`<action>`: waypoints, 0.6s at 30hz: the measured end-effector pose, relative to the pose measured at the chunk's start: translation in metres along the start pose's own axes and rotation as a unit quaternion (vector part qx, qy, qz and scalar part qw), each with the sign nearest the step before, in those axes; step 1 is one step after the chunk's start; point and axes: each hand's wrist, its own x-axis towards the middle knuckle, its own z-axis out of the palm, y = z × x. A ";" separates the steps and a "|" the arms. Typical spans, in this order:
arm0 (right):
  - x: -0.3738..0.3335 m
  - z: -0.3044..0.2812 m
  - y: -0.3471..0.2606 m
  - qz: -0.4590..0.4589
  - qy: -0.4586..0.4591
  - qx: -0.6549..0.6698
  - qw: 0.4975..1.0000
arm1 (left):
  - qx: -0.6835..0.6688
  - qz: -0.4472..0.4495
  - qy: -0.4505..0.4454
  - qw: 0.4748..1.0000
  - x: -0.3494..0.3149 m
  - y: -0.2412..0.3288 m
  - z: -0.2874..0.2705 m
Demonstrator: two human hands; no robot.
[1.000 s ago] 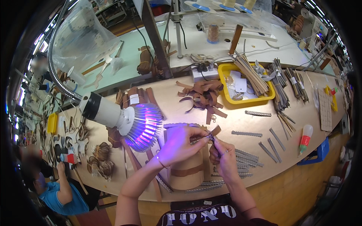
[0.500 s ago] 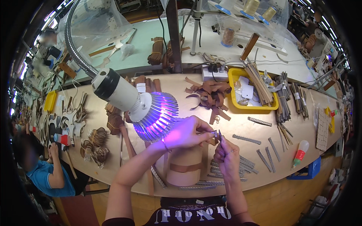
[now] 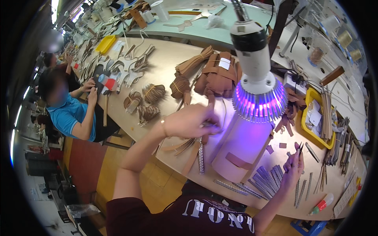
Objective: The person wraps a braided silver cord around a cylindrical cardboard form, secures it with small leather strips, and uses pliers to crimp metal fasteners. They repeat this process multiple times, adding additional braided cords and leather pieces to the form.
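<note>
My left hand (image 3: 193,121) reaches over the table just left of the lamp, near the brown strip bundles. Motion smears its fingers, so whether they hold anything cannot be made out. My right hand (image 3: 293,165) is closed around a small dark pointed tool (image 3: 301,147), its tip pointing up. Between my hands stands a pale tan block with a rounded front (image 3: 228,169), a brown leather strip (image 3: 239,161) across it. Several grey braided strips (image 3: 264,183) lie in front of my right hand. Small brown leather pieces (image 3: 283,145) rest left of the tool.
A lamp glowing purple (image 3: 260,98) hangs over the block. Brown strap bundles (image 3: 220,74) lie behind my left hand. The yellow tray (image 3: 332,141) stands at right, a red-labelled bottle (image 3: 322,204) nearer. At left, a person in blue (image 3: 75,114) works beside pale leather cutouts (image 3: 132,67).
My view has turned left. My hands, together beside the lamp before, are now apart: the left has swung left toward the bundles, while the right keeps the pointed tool.
</note>
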 end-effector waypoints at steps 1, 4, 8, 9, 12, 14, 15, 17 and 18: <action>-0.001 -0.003 0.003 0.003 -0.004 -0.003 1.000 | 0.050 0.016 -0.019 0.998 -0.014 -0.009 -0.001; -0.004 -0.009 0.007 0.012 0.007 -0.021 1.000 | 0.174 -0.132 -0.146 0.965 -0.055 -0.024 0.017; -0.006 -0.008 0.009 0.032 0.004 -0.023 0.999 | 0.408 -0.189 -0.203 0.870 -0.086 -0.024 0.061; -0.006 -0.007 0.010 0.035 -0.001 -0.025 0.999 | 0.470 -0.196 -0.215 0.833 -0.091 -0.021 0.072; -0.009 -0.001 0.010 0.040 -0.008 -0.027 0.999 | 0.541 -0.124 -0.240 0.797 -0.099 -0.006 0.099; -0.011 0.002 0.009 0.041 -0.019 -0.032 0.998 | 0.494 -0.085 -0.260 0.825 -0.096 -0.002 0.108; -0.012 0.003 0.009 0.040 -0.027 -0.036 0.998 | 0.473 -0.065 -0.270 0.836 -0.094 0.000 0.110; -0.014 0.001 0.008 0.042 -0.029 -0.042 0.998 | 0.491 -0.014 -0.186 0.851 -0.091 0.002 0.108; -0.015 -0.002 0.008 0.047 -0.022 -0.044 0.998 | 0.496 0.010 -0.168 0.852 -0.089 0.002 0.105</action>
